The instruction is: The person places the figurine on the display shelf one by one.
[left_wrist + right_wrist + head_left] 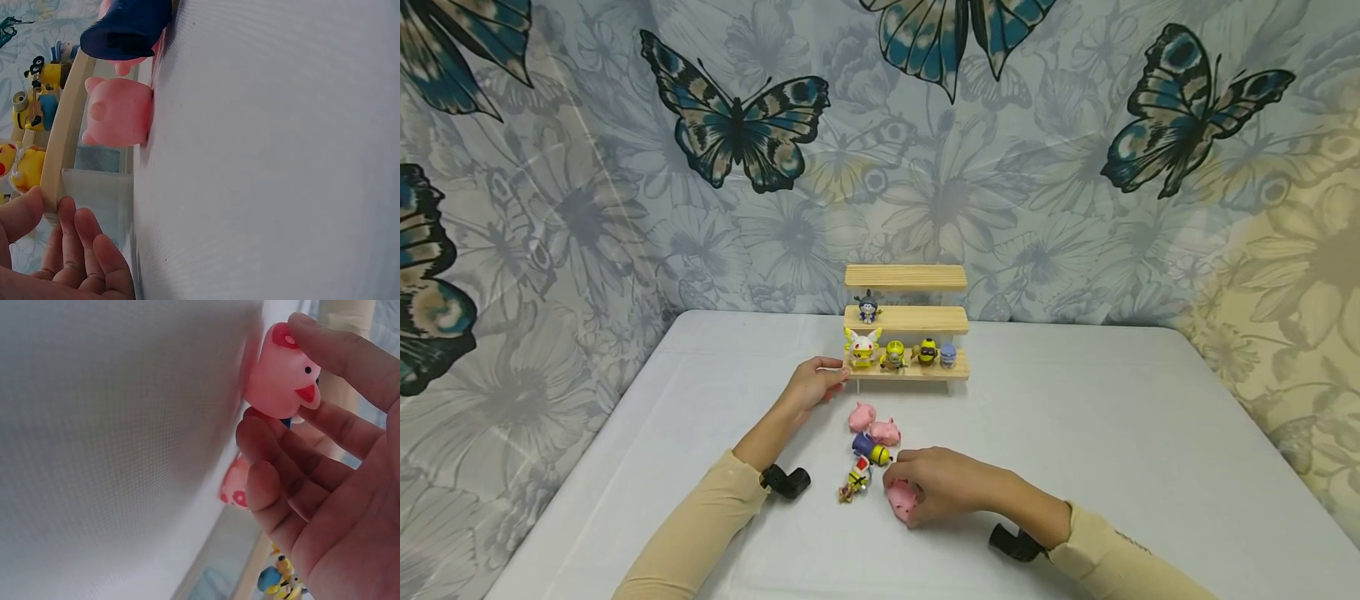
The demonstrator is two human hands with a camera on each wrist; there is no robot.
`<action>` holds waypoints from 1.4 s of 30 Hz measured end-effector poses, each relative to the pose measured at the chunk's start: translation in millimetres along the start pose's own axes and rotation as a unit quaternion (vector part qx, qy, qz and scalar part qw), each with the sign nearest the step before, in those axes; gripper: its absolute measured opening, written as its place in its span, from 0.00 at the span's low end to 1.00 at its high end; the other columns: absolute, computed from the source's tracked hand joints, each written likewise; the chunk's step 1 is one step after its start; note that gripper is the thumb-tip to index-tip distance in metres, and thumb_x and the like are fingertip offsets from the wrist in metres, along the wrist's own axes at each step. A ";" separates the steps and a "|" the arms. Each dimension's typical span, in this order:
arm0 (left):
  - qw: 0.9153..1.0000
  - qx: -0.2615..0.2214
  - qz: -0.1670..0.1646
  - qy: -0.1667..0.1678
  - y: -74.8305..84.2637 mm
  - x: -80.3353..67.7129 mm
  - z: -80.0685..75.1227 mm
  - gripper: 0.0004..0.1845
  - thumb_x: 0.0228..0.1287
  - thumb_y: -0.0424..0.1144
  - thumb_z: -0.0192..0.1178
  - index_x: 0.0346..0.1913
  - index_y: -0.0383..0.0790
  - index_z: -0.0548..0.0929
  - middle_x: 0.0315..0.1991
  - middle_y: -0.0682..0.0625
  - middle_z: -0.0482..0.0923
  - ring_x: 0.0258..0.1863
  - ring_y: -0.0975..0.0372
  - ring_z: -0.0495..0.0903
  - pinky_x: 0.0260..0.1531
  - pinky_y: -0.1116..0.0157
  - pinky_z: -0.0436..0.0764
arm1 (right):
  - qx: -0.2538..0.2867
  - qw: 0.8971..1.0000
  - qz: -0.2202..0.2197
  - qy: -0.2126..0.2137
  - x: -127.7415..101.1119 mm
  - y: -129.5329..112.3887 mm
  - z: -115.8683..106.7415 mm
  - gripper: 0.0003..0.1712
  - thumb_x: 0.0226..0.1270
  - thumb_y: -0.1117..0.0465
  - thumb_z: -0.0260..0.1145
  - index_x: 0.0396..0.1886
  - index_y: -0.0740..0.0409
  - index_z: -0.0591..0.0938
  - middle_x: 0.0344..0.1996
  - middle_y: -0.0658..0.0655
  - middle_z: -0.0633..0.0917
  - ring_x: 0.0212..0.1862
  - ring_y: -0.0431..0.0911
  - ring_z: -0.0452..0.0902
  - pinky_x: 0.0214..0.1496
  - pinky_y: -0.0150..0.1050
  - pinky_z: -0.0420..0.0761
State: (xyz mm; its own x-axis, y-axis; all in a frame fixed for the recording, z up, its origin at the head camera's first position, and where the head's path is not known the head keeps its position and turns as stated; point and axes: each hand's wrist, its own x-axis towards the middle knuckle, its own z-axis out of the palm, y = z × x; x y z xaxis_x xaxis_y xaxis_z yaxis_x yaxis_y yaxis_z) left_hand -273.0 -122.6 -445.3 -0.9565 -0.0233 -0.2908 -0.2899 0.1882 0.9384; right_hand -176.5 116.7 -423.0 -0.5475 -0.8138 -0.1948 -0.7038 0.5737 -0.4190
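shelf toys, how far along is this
Five figures stand on the wooden stepped shelf: four on the bottom step, one dark figure on the middle. The right hand pinches a pink pig on the table; the left hand touches the shelf's end. Two pigs, a minion and a small figure remain.

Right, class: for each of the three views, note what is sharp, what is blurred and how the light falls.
Head view: even soft light, all sharp, from the wooden shelf to the pink pig under the right hand. Left wrist view: a near pig soft, the tablecloth bright. Right wrist view: the fingers blurred, the cloth weave crisp.
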 end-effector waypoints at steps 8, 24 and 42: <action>1.000 -0.002 -0.001 -0.004 0.3 0.3 0.5 0.19 0.66 0.40 0.62 0.57 0.37 0.76 0.38 0.48 0.85 0.31 0.66 0.78 0.31 0.69 0.73 | -0.001 1.000 -0.008 0.009 -1.1 -1.7 -1.0 0.22 0.51 0.58 0.73 0.49 0.49 0.82 0.39 0.43 0.80 0.34 0.32 0.67 0.42 0.28 0.71; 1.000 0.002 -0.003 -0.003 1.1 -1.7 0.6 0.19 0.66 0.40 0.61 0.57 0.37 0.76 0.39 0.46 0.86 0.32 0.65 0.78 0.31 0.68 0.74 | 0.006 1.000 0.003 -0.003 -4.0 -1.7 -0.2 0.22 0.52 0.54 0.74 0.49 0.49 0.81 0.39 0.42 0.79 0.34 0.32 0.67 0.42 0.28 0.71; 1.000 0.008 0.001 0.000 1.7 -1.3 1.9 0.19 0.66 0.40 0.62 0.57 0.37 0.76 0.42 0.46 0.86 0.32 0.66 0.78 0.32 0.69 0.75 | 0.010 1.000 0.001 0.006 -8.6 -2.9 -7.0 0.23 0.54 0.53 0.74 0.51 0.50 0.81 0.43 0.44 0.81 0.35 0.32 0.69 0.43 0.29 0.72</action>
State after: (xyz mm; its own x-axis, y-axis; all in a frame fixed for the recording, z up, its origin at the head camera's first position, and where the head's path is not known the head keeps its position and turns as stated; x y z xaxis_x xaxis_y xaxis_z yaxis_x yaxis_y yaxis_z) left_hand -272.3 -120.3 -443.6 -0.9570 -0.0225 -0.2891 -0.2875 0.2047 0.9357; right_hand -172.9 122.7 -413.9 -0.5543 -0.8114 -0.1856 -0.6932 0.5734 -0.4367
